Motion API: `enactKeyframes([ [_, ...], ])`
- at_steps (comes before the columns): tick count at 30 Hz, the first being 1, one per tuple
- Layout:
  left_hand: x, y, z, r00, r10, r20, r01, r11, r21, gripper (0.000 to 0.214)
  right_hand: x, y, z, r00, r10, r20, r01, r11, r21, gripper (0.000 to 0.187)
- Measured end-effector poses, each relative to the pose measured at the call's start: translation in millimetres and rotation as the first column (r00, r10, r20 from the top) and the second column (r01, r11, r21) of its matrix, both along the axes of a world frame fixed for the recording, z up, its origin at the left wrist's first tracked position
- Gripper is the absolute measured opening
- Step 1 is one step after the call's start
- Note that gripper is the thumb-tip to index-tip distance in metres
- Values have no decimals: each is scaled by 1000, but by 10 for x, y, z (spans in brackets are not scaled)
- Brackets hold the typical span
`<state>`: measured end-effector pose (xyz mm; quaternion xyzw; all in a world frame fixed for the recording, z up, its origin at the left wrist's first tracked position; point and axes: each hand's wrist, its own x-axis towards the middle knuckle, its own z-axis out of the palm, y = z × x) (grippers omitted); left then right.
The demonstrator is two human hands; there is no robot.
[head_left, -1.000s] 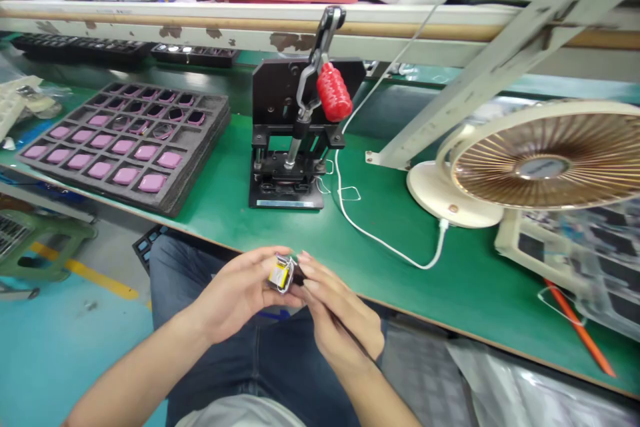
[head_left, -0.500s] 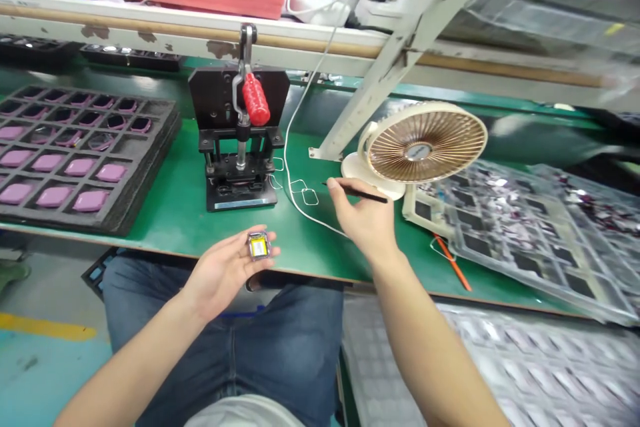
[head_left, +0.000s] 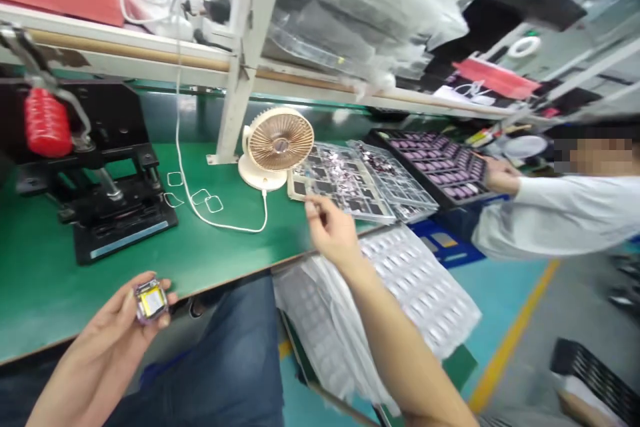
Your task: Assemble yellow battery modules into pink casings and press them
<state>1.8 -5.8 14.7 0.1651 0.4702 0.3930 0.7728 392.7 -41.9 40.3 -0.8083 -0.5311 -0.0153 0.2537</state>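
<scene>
My left hand [head_left: 107,320] sits at the lower left, below the table's front edge, with its fingers around a small square module [head_left: 151,300] that has a yellow face and a clear, purple-tinted rim. My right hand [head_left: 333,232] hangs over the table's front edge, close to the corner of a clear plastic tray [head_left: 340,190] of dark parts, without touching it. Its fingers are curled, and they hide whatever may lie in them.
On the green table [head_left: 225,260] stand a black hand press [head_left: 95,173] with a red grip, a cream fan [head_left: 277,143], a white cable and thin wire loops. At the right, a co-worker's hand [head_left: 503,177] rests on a black tray [head_left: 430,163] of pink pieces. Plastic blister sheets [head_left: 415,287] lie below the table.
The view has swung to the right, bringing the co-worker into sight. My right hand has moved away, and the thin black stick it held no longer shows. My left hand still holds the module.
</scene>
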Motion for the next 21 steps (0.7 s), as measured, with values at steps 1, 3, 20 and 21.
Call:
enactKeyframes([
  [1, 13, -6, -5, 1000, -17, -17, 17, 1000, -1, 46, 286, 15, 60, 994, -90, 56, 92, 995, -31, 42],
  [3, 54, -24, -7, 997, -62, -38, 61, 998, -17, 49, 859, 101, 184, 972, -209, 111, 217, 974, -66, 37],
  [20, 102, -220, 57, 989, -131, -69, 130, 991, -26, 42, 2174, 861, 458, 971, -207, 120, 237, 902, -361, 14],
  [21, 85, -211, 42, 989, -134, -65, 132, 991, -32, 43, 2156, 823, 505, 969, -219, 118, 247, 908, -338, 15],
])
